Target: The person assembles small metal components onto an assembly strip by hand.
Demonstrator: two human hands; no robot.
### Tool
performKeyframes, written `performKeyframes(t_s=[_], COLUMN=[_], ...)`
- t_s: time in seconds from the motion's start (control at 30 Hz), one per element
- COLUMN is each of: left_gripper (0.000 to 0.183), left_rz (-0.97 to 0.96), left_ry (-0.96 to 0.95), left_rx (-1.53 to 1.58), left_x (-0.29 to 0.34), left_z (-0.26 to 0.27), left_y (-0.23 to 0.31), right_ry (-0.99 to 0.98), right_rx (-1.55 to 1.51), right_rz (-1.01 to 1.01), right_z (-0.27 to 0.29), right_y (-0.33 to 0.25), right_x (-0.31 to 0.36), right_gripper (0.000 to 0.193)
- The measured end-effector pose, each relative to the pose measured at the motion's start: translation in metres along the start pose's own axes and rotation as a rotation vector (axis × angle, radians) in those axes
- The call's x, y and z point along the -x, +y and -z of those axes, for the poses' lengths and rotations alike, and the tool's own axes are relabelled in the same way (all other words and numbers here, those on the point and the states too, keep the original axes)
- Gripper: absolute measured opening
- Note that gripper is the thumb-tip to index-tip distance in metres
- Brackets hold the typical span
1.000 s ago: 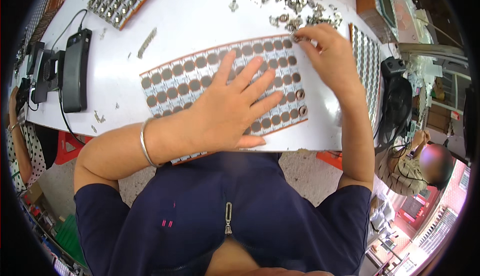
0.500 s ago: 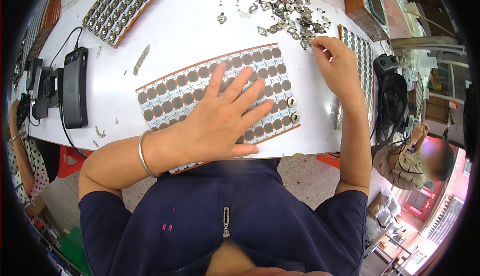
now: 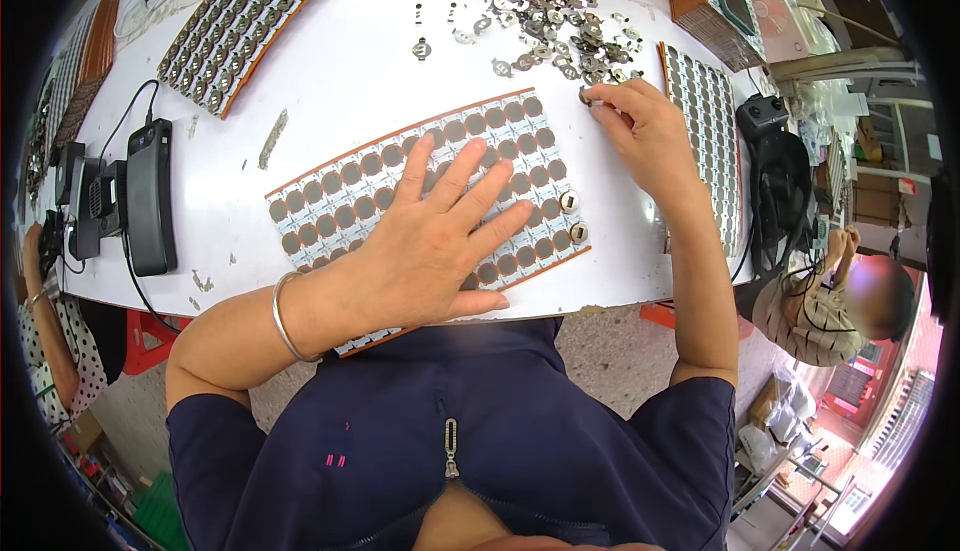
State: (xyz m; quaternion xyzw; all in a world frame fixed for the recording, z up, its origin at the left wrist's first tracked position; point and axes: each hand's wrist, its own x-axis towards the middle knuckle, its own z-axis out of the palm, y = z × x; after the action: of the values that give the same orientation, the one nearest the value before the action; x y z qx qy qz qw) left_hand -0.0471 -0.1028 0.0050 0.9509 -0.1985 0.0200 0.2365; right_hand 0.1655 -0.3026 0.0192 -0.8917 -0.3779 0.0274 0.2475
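My left hand (image 3: 425,226) lies flat, fingers spread, on a panel of small circuit boards (image 3: 345,216). The panel carries rows of round grey pads and has orange-brown edges. Two shiny round metal battery clips (image 3: 569,201) sit on pads at its right end. Beyond the panel's far right corner, my right hand (image 3: 645,136) pinches a small metal clip (image 3: 585,96) between thumb and fingertips, which partly cover it. This hand is just at the near edge of a loose pile of similar metal clips (image 3: 560,26).
A panel filled with clips (image 3: 250,26) lies at the far left; another panel (image 3: 705,121) is at the right. Stacked panels (image 3: 715,11) stand behind it. A black power bank (image 3: 150,196) with cables is on the left. Other people (image 3: 815,306) sit on both sides.
My right hand has drawn slightly left at the pile's edge, with a clip now showing in its fingertips. My left hand stays flat on the panel. The whole view has shifted slightly.
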Motion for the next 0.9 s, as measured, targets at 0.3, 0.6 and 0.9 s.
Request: performKeyframes(t_s=[0.3,0.6,0.9], left_gripper=[0.087,0.087,0.089], left_rz=[-0.006,-0.011,-0.010], left_ry=[0.011,0.021,0.017], left_rx=[-0.008,-0.005,-0.008], left_x=[0.001,0.001,0.000], left_z=[-0.001,0.000,-0.001], left_y=[0.001,0.000,0.000], right_ry=[-0.051,-0.009,0.136], right_rx=[-0.375,-0.280,0.138], right_rz=[-0.221,-0.408,-0.100], right_z=[0.015,0.030,0.019], right_y=[0.007,0.010,0.023], right_x=[0.020,0.038,0.003], right_gripper=[0.017,0.017,0.017])
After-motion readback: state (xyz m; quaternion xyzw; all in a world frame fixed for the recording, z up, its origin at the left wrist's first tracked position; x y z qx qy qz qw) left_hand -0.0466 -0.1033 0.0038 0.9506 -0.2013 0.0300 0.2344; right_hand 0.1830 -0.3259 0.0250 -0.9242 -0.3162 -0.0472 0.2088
